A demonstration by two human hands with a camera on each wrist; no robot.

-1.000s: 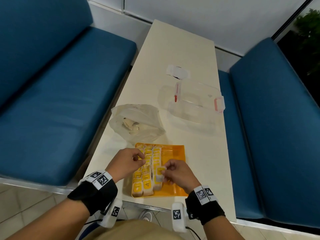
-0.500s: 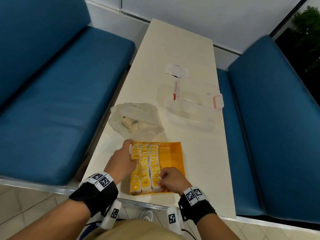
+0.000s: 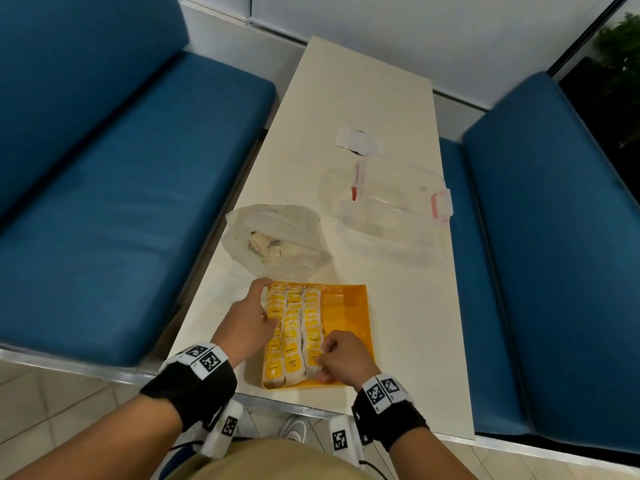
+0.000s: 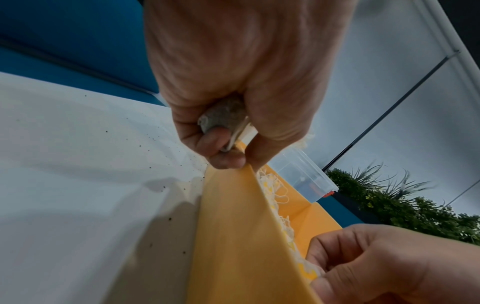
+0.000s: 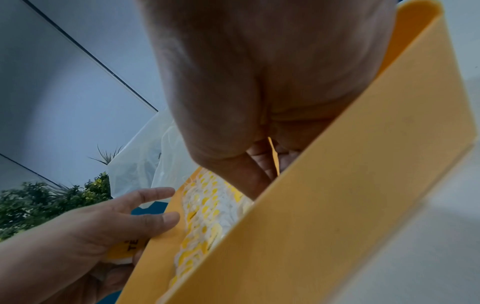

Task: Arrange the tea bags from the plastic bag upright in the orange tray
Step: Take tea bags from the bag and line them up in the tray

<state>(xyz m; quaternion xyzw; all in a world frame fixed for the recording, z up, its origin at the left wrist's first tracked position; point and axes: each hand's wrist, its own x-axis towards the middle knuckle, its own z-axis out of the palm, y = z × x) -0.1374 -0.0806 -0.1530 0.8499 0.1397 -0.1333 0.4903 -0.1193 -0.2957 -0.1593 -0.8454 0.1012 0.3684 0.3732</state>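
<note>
The right hand (image 3: 343, 358) sits at the near end of the third row of tea bags (image 3: 294, 327) in the orange tray (image 3: 349, 317), fingers curled; whether they pinch a bag I cannot tell. That row runs straight away from it towards the plastic bag (image 3: 277, 240). The left hand (image 3: 247, 323) holds spare bags against the tray's left wall.

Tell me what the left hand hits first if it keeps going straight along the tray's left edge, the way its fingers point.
Probably the plastic bag: the left hand points up the orange tray rim's left side, and the bag lies just beyond its far corner. Depth is unclear.
</note>
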